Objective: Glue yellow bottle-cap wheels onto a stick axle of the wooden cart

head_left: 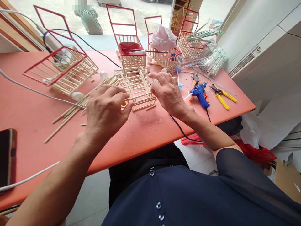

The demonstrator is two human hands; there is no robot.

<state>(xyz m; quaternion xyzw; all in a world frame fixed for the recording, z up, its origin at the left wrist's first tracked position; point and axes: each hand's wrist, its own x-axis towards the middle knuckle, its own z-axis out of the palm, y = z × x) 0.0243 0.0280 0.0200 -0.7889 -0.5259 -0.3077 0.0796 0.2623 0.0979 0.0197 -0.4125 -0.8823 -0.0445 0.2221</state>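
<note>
An unpainted frame of thin wooden sticks (138,86) rests on the table in front of me. My left hand (105,110) is closed at its near left corner, with thumb and forefinger against the sticks. A small orange-yellow spot shows between those fingers; I cannot tell what it is. My right hand (168,89) is at the frame's right side, its fingers pinched around something small and pale that they mostly hide. Loose wooden sticks (68,117) lie under and beside my left hand. A short cut stick (150,107) lies by the frame's near edge.
Red-rimmed stick baskets (86,56) stand along the back, one holding white cloth (163,37). A blue glue gun (199,94), yellow-handled pliers (223,96) and orange-handled pliers (194,81) lie right. A phone (8,160) and cables are left. A person (89,20) is outside the window.
</note>
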